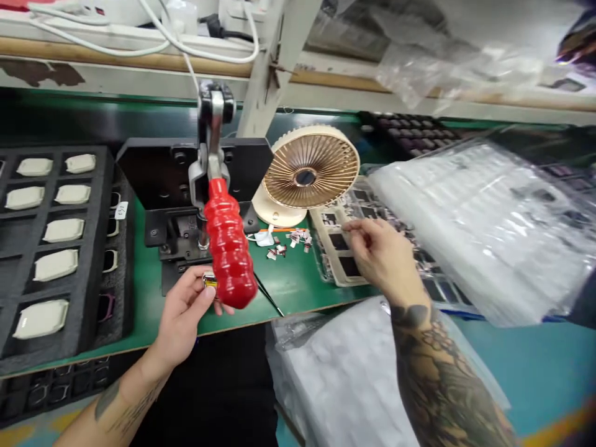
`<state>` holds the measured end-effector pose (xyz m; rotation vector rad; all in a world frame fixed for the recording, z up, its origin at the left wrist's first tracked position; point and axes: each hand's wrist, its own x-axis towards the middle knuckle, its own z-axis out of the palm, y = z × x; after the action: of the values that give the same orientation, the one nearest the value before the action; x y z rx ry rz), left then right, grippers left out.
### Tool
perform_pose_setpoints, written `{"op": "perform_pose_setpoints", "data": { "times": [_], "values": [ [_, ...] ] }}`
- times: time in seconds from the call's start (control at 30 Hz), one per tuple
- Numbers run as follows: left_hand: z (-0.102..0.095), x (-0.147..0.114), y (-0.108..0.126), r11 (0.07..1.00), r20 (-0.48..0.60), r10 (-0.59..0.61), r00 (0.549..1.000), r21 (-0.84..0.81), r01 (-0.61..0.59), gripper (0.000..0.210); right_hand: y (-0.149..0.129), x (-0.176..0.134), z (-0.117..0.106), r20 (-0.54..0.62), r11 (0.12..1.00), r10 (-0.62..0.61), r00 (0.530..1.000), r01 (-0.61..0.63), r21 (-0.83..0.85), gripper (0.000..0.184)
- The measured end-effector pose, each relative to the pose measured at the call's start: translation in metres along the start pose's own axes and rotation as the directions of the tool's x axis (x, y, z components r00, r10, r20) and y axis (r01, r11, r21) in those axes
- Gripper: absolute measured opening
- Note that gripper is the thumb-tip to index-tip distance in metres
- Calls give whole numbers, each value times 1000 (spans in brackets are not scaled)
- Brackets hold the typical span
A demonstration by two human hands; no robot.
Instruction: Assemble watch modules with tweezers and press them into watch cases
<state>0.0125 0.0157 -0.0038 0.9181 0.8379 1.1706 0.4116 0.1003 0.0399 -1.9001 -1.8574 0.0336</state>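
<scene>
My left hand [186, 310] is closed around a small shiny metal-edged case [210, 281] with yellow inside, possibly a watch case. It sits just left of the red handle [228, 242] of a toggle clamp press, which hides some of my fingers. My right hand [384, 257] reaches over a pale plastic tray [329, 257] with dark square parts in its compartments. Its thumb and fingers are pinched together above the tray; whatever they hold, if anything, is too small to make out. Between the hands, tweezers [270, 295] and small loose pieces [298, 239] lie on the green bench.
Behind the bench pieces stands a cream fan [305, 177]. Black foam trays [86, 279] with white watch-shaped cases [56, 266] fill the left. Plastic-wrapped white packs [465, 217] lie at the right, and another white bag [339, 372] hangs below the bench edge.
</scene>
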Motion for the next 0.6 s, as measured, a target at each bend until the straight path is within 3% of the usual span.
{"op": "perform_pose_setpoints", "data": {
  "times": [0.1,0.2,0.37,0.5,0.6],
  "values": [
    [1,-5,1,1000,-8,-7,1000,21,8,25,-11,-12,-5,-107,998,-62,992,61,-15,33],
    [1,-10,1,990,-8,-11,1000,141,12,25,-24,-23,-9,-182,992,-40,983,60,107,28],
    [-1,-15,-2,934,-16,-7,1000,356,13,26,-43,-39,5,-199,959,-14,980,69,274,30],
    [-1,-15,-3,876,-14,30,999,481,-19,25,-71,-54,21,-113,831,-51,992,104,546,19],
    [3,-12,0,849,41,87,995,520,-96,17,-100,-69,32,-116,710,-115,987,163,685,6]
  ]
}}
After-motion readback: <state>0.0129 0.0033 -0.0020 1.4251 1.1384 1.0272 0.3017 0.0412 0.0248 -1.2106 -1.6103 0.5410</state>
